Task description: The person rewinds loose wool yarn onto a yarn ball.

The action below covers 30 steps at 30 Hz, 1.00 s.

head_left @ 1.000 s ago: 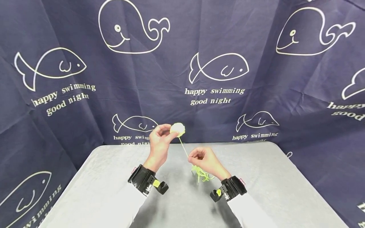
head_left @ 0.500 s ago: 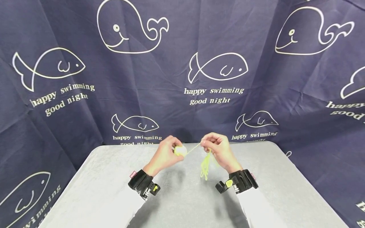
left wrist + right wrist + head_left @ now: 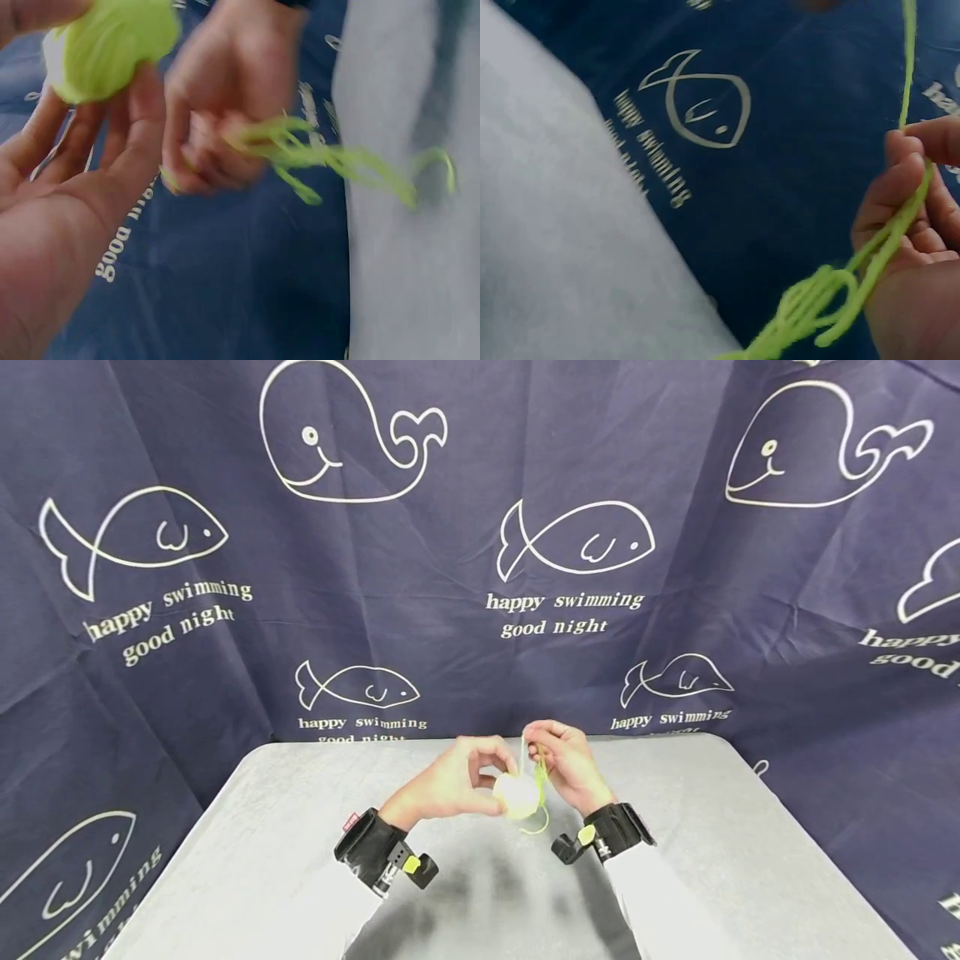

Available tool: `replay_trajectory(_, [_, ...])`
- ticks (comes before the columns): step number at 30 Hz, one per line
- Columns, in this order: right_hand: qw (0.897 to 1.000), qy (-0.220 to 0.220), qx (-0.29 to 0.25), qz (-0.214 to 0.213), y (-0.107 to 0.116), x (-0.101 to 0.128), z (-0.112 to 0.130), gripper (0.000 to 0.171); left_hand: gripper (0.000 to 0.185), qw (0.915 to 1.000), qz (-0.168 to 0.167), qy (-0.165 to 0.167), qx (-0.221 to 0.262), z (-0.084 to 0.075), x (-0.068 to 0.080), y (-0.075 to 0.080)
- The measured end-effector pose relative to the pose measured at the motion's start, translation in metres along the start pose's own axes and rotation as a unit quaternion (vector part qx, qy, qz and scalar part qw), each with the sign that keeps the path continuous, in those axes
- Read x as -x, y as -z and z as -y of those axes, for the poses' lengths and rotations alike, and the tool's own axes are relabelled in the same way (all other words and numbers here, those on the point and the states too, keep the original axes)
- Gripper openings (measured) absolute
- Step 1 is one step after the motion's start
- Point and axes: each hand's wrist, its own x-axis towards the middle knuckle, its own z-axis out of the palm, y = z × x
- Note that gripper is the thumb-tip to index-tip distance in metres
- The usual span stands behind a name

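A ball of neon yellow-green yarn point(image 3: 112, 46) is held between the thumb and fingers of my left hand point(image 3: 456, 781), above the table. In the head view the yarn ball point(image 3: 517, 795) looks almost white from glare. My right hand point(image 3: 567, 766) is just right of it, pinching the strand point(image 3: 908, 71) between thumb and fingertips. That strand runs taut from the ball to the pinch. Out of the right palm hangs a loose tangle of yarn point(image 3: 810, 300), its end trailing below the hand. In the left wrist view the right hand point(image 3: 232, 97) is blurred.
A grey table point(image 3: 300, 827) lies under both hands. Behind it hangs a dark blue cloth point(image 3: 450, 568) printed with white fish, whales and lettering. Each wrist wears a black strap with a small camera, the left strap point(image 3: 372, 847) and the right strap point(image 3: 619, 828).
The left hand and yarn ball have come down and to the right, closer to the right hand. My right hand rose and went right, then shifted slightly back left. The strand between them now stands nearly upright.
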Motion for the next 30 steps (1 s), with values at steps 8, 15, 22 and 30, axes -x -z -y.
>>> replay_trajectory(8, [0.978, -0.024, 0.189, 0.083, -0.007, 0.01, -0.019, 0.009, 0.035, 0.9542, -0.252, -0.046, 0.155, -0.007, -0.012, 0.004])
replay_trajectory(15, [0.958, 0.004, 0.255, 0.134, -0.013, 0.025, -0.009, 0.021, 0.024, 0.8741, -0.452, 0.013, 0.177, 0.005, -0.014, 0.021])
replay_trajectory(22, [0.965, 0.064, 0.213, 0.139, -0.009, 0.027, 0.012, 0.016, 0.029, 0.8734, -0.473, 0.084, -0.083, 0.027, -0.003, 0.033])
replay_trajectory(30, [0.988, 0.101, 0.036, 0.11, -0.001, 0.018, 0.03, 0.02, 0.03, 0.8972, -0.236, 0.18, -0.327, 0.027, 0.005, 0.027])
